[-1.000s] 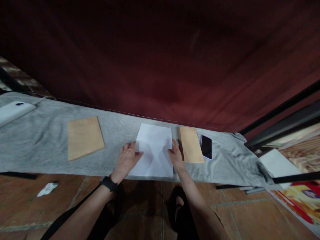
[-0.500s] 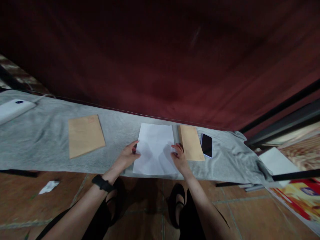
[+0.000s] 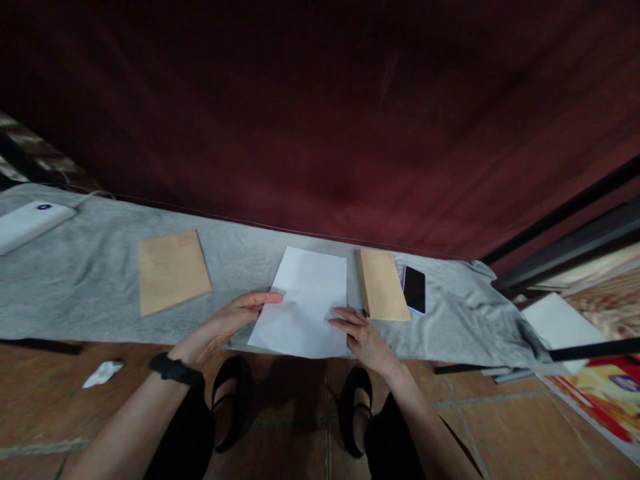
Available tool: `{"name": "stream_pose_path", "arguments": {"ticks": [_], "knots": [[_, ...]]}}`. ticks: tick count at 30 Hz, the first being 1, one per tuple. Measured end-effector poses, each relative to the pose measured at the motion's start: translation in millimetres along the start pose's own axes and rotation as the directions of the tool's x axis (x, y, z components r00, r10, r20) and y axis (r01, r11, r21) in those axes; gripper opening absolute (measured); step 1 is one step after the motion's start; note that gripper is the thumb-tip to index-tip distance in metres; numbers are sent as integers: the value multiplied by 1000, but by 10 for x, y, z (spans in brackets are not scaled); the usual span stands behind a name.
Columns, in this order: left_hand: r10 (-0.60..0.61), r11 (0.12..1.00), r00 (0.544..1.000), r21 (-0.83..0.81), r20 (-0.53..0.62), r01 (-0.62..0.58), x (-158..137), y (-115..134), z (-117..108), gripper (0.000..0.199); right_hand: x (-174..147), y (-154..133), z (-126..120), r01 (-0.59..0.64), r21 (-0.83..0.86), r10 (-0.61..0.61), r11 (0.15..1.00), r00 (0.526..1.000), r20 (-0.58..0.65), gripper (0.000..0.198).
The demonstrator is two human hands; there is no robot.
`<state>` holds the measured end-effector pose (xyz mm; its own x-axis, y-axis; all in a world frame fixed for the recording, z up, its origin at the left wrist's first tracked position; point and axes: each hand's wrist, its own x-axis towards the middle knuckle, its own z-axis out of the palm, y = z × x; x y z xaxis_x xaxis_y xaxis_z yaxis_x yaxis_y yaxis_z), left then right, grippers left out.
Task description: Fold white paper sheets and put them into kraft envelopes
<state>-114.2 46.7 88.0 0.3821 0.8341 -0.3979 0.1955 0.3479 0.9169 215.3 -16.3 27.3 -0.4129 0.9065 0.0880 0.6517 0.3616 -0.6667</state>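
A white sheet of paper [image 3: 306,293] lies slightly turned at the middle of the grey cloth, its near edge reaching the front. My left hand [image 3: 239,321] grips its left edge, thumb on top and the other fingers hidden underneath. On the right edge, the fingers of my right hand [image 3: 363,335] lie stretched out over the paper; that thumb is hidden. Just right of the sheet is a stack of brown envelopes [image 3: 384,285]. Farther left, a single-looking brown envelope [image 3: 173,272] with a faint red mark lies flat.
A dark-screened phone [image 3: 415,289] lies beside the envelope stack. At the far left is a white device [image 3: 34,224] with a cable. The grey cloth [image 3: 240,260] covers a narrow bench against a dark red fabric [image 3: 320,133]. A crumpled white scrap [image 3: 103,374] is on the tiled floor.
The paper has turned, its near end swinging left and towards me. My left hand's thumb has come over its left edge. My right hand has moved nearer me, fingers now on the sheet.
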Motion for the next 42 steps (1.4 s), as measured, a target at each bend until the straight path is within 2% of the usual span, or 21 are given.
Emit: {"name": "stream_pose_path", "arguments": {"ticks": [4, 7, 9, 11, 12, 13, 15, 17, 18, 19, 21, 23, 26, 30, 34, 37, 40, 42], "knots": [[18, 1000, 985, 16, 172, -21, -40, -19, -29, 60, -16, 3, -29, -6, -115, -1, 993, 998, -64, 69], [102, 964, 980, 226, 169, -139, -2, -123, -64, 49, -16, 25, -54, 3, -118, -15, 993, 995, -96, 67], [190, 850, 972, 473, 135, -232, 45, -204, -79, 40, -20, 43, -60, 23, -95, -29, 995, 997, -70, 67], [280, 676, 954, 683, 107, -275, 92, -267, -78, 40, -26, 53, -61, 30, -75, -34, 997, 998, -54, 66], [312, 612, 943, 735, 115, -292, 113, -287, -71, 42, -26, 54, -63, 31, -69, -35, 997, 998, -53, 66], [330, 582, 934, 749, 138, -316, 131, -299, -63, 42, -22, 52, -67, 33, -61, -36, 998, 998, -52, 65], [320, 625, 923, 684, 213, -375, 159, -302, -46, 34, -2, 46, -82, 34, -23, -35, 999, 998, -54, 58], [271, 747, 940, 571, 207, -341, 181, -286, -38, 18, 38, 45, -96, 3, 52, 1, 999, 997, -79, 39], [234, 808, 962, 522, 143, -274, 194, -273, -38, 14, 65, 48, -99, -34, 91, 43, 995, 994, -103, 26], [196, 859, 979, 472, 50, -196, 210, -258, -40, 19, 98, 53, -98, -80, 123, 97, 989, 986, -134, 20], [134, 931, 983, 356, -126, -81, 254, -216, -42, 32, 176, 64, -79, -176, 163, 209, 971, 955, -211, 30], [120, 970, 970, 232, -212, -70, 317, -161, -31, 40, 266, 72, -46, -237, 185, 284, 954, 914, -291, 35], [129, 989, 959, 99, -253, -107, 424, -73, 15, 53, 403, 72, 9, -285, 201, 342, 937, 864, -369, 32], [128, 992, 938, 58, -322, -115, 523, 11, 78, 62, 557, 74, 59, -358, 147, 384, 922, 803, -455, 30], [104, 994, 966, 46, -237, -96, 562, 58, 58, 64, 697, 82, 78, -415, 116, 410, 902, 745, -527, 27], [103, 994, 981, 38, -162, -98, 593, 64, 9, 63, 790, 88, 78, -464, 88, 432, 881, 717, -547, 26], [79, 997, 987, 36, -142, -74, 625, 51, -13, 60, 844, 103, 73, -478, 90, 441, 874, 700, -561, 25], [54, 998, 980, 34, -190, -49, 639, 36, -6, 56, 855, 113, 70, -480, 89, 443, 872, 699, -561, 25]]}}
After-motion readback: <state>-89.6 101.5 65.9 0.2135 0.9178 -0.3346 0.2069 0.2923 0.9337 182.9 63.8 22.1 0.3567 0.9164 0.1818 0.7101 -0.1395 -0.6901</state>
